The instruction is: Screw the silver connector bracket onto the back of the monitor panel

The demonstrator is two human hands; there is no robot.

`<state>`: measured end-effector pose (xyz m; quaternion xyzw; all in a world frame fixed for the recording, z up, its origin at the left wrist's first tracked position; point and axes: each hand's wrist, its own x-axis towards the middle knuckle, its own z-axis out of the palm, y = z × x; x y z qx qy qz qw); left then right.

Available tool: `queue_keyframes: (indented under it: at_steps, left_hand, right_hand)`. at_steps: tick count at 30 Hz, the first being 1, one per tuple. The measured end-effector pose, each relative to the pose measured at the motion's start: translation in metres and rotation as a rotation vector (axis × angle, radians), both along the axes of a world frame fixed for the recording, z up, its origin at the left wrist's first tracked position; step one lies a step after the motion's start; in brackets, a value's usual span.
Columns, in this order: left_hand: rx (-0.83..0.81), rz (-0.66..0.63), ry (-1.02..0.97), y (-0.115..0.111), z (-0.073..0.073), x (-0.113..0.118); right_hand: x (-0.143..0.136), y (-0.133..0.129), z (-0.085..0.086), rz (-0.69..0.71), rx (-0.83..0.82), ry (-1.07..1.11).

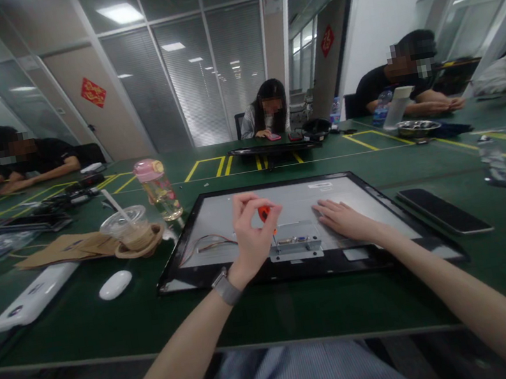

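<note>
A flat monitor panel [210, 222] with a black frame and a pale metal back lies on the table before me. Near its front edge is a metal bracket [296, 248] with video connectors. My left hand [255, 234] is closed around the orange-red handle of a screwdriver [264, 213], whose shaft points down at the bracket; whether the tip sits in a screw I cannot tell. My right hand [345, 219] lies flat with fingers stretched on the panel's back, right of the bracket. Thin cables [216, 242] run across the panel at the left.
Left of the panel are a white mouse [115, 285], a white power strip [33, 297], an iced drink cup [126, 227] and a pink-lidded bottle [156, 189]. A black phone [443, 210] lies at the right. Several people sit around the green table [112, 336].
</note>
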<state>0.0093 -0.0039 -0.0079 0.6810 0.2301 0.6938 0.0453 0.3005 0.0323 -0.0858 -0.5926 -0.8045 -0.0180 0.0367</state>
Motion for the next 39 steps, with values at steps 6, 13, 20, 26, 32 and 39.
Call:
queue_keyframes:
  at_steps: [6,13,20,26,32,39]
  left_hand:
    - [-0.033,0.002,-0.024,-0.001,-0.001,0.001]
    - [-0.220,-0.229,-0.041,0.003,-0.006,0.000]
    - [-0.117,-0.041,-0.040,0.006,-0.003,-0.001]
    - [-0.182,-0.071,-0.024,0.003,-0.001,-0.001]
    - [-0.295,-0.229,-0.044,0.006,-0.005,-0.001]
    - [-0.315,-0.140,-0.165,0.010,-0.003,0.001]
  right_hand:
    - [-0.001,-0.002,0.004,-0.001,-0.025,-0.005]
    - [-0.004,-0.003,0.004,-0.026,-0.037,-0.004]
    - [-0.002,-0.002,0.004,-0.007,-0.034,-0.011]
    - [-0.001,0.000,0.001,-0.011,-0.021,0.002]
    - [-0.001,-0.001,0.002,-0.013,-0.031,0.012]
    - [-0.003,-0.003,0.005,-0.023,-0.045,0.018]
